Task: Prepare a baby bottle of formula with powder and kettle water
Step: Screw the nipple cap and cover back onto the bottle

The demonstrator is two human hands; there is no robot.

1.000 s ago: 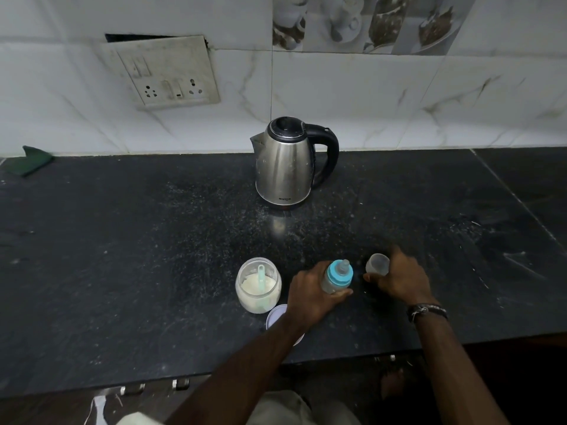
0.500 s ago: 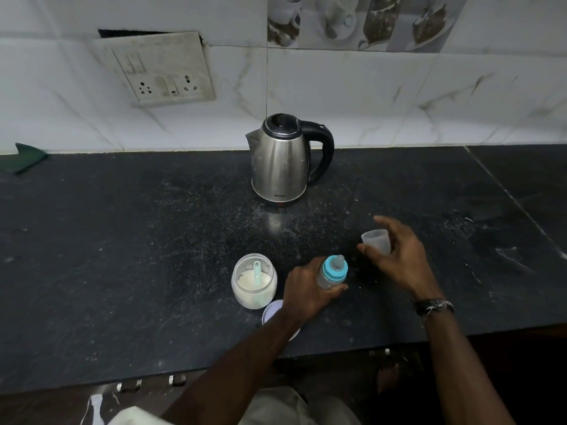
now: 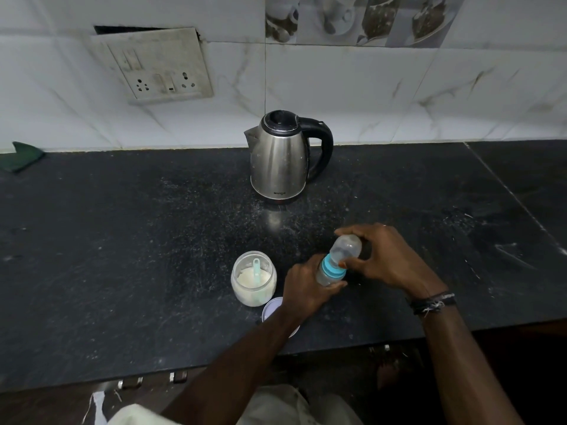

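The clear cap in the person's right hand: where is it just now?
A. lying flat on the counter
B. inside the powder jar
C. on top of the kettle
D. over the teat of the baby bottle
D: the right hand holds the clear cap over the top of the baby bottle, which the left hand grips.

Hidden and cut-off bits, as I see them

My left hand (image 3: pixel 306 289) covers the bottle's (image 3: pixel 326 276) lower body; the lid (image 3: pixel 271 309) lies partly under my wrist.

A green cloth (image 3: pixel 23 156) lies beneath a wall socket plate (image 3: pixel 159 67).
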